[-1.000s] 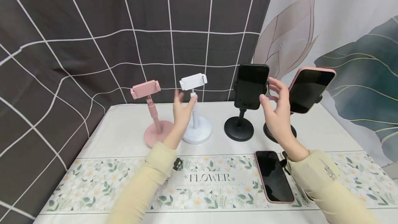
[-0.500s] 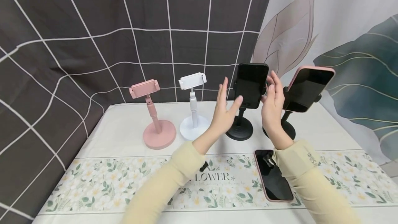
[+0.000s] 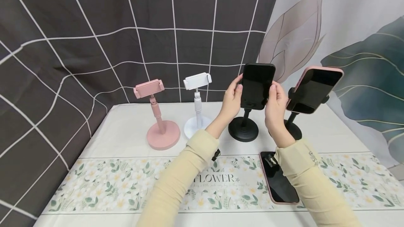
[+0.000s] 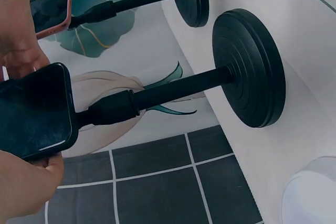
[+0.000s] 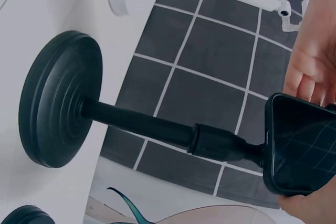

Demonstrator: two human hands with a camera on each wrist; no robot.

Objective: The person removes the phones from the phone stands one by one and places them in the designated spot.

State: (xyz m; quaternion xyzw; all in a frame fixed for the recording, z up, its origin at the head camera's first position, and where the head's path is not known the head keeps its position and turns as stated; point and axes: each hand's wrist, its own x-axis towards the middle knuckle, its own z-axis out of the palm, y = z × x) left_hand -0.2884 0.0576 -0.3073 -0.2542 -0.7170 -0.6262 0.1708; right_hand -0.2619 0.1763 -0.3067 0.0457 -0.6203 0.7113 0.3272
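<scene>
A black phone [image 3: 258, 86] sits upright in a black stand, whose round base [image 3: 243, 130] rests on the table. On the phone's left edge, my left hand [image 3: 231, 103] grips with thumb in front and fingers reaching behind. My right hand [image 3: 275, 107] holds the opposite edge in the same way. The left wrist view shows the phone [image 4: 34, 111] between both hands, above the stand's stem [image 4: 173, 88]. Seen from the right wrist, the stand's ringed base [image 5: 60, 98] is whole, while the clamp behind the phone is mostly hidden.
Right of my hands, a pink-edged phone [image 3: 315, 90] leans in another black stand. Leftward stand a white phone stand [image 3: 197, 81] and a pink one [image 3: 162, 136]. Another phone [image 3: 282, 188] lies flat on the flowered table cover [image 3: 104, 185], partly under my right sleeve.
My left hand has moved right from beside the white stand to the black phone's left edge. My right hand has shifted slightly left and closed on its right edge.
</scene>
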